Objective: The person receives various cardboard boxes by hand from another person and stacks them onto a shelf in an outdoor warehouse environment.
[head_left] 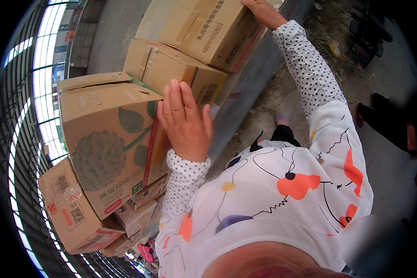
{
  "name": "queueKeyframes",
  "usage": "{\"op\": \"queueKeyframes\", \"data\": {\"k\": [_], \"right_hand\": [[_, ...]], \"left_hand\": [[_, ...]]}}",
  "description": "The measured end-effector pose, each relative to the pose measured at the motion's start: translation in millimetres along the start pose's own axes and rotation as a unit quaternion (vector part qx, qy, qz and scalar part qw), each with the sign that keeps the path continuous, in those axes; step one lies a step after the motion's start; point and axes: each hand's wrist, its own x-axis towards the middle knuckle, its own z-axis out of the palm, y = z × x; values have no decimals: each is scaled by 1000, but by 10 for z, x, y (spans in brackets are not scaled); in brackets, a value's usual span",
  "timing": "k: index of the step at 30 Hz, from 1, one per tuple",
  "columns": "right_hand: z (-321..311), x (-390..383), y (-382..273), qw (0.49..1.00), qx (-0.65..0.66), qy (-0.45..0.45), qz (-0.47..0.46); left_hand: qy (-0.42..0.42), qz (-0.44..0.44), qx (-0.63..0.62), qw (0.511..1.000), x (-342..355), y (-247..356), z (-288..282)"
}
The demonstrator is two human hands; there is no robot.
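My left hand (185,123) is open, its fingers stretched out and close together. It lies against the side of a large cardboard box (109,104) printed with a green plant and a round clustered flower. Just beyond its fingertips sits a smaller brown carton (169,67). Farther off, my right hand (266,13) reaches to the end of a taped cardboard box (204,30) with dark print. That hand is at the upper edge of the view, and most of its fingers are cut off, so its grip does not show.
A carton with labels (69,208) leans at the lower left, with more boxes (141,211) stacked under the large one. A grey ledge (250,95) runs along the boxes. Dry straw (324,46) litters the ground at right. A person's dark-clothed leg (387,120) shows at far right.
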Motion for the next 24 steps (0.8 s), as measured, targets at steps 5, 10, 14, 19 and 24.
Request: {"op": "queueKeyframes", "data": {"k": [5,10,14,19,24], "right_hand": [[-159,34,79,993,-86,-79,-6],[-253,2,192,995,-56,-75,-20],[-304,-26,174,998,-45,-49,1],[-70,-34,-132,995,-39,-78,-55],[-539,296,790,998,-19,-35,41]], "left_hand": [[-9,-6,6,1000,-56,-9,19],[-16,-14,8,1000,-38,-7,54],[-11,-19,-4,1000,34,17,95],[-12,-65,-17,998,-89,-29,76],[30,-34,9,999,41,40,148]]}}
